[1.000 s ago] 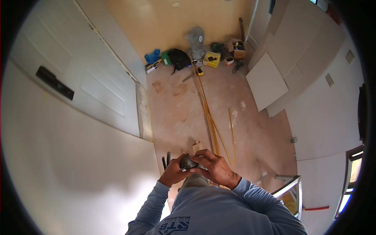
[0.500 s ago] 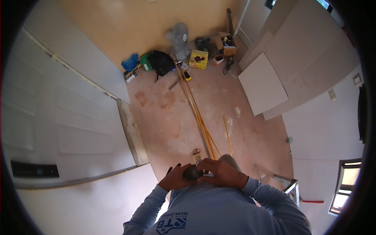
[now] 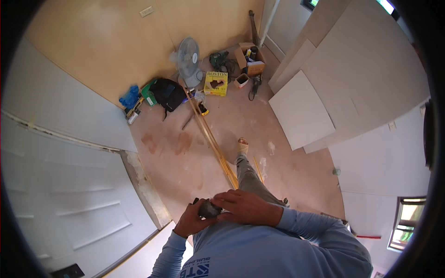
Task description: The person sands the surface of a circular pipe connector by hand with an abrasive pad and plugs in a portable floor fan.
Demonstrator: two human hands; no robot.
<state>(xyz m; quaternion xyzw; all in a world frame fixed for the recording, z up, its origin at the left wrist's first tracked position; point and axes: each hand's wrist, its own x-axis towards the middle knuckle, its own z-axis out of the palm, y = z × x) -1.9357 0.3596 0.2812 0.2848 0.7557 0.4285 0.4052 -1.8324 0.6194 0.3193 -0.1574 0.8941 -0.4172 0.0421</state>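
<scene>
The floor has a white board at its right, wood strips along its middle and a fan at the far end. The right hand touches, whether gripping I cannot tell, and the left hand grips, a grey lump at the waist.

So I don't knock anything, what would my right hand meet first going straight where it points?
Your right hand points left, so most likely the dark grey rounded object in your left hand; they seem to be touching, though depth is unclear.
</scene>
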